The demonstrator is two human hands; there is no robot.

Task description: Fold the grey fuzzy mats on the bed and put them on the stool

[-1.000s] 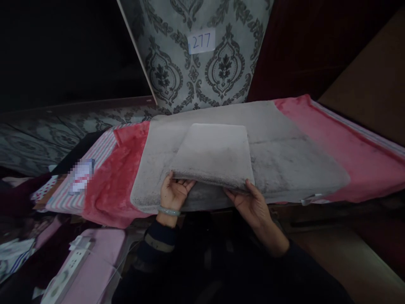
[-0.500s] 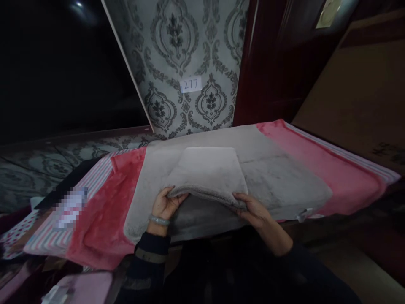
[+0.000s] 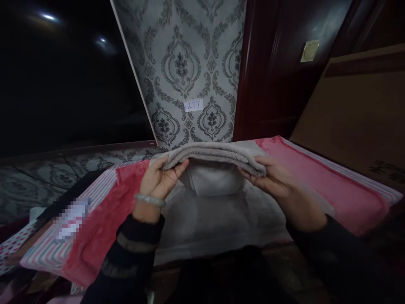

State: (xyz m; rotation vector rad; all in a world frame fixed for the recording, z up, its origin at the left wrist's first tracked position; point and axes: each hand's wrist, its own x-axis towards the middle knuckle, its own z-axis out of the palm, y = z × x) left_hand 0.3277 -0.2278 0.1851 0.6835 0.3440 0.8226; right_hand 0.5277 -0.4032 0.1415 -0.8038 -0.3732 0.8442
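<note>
The folded gray cloth (image 3: 210, 151) is up above the gray spread (image 3: 221, 223), its plush layers stacked thickly and bowed upward mid-length, with a paler fold (image 3: 218, 182) beneath. The left hand (image 3: 162, 179) pinches 1 end and the right hand (image 3: 270, 175) the other, thumbs over the top, fingers below, parted only by the layers; gripping 2 opposite ends probably keeps them together and the edge lifted. Left of the spread lies red cloth (image 3: 109, 219), right of it pink cloth (image 3: 305, 177); the spread apparently overlaps these. Behind the spread, a card (image 3: 193, 104) reading 277 sits against patterned wallpaper (image 3: 182, 63).
</note>
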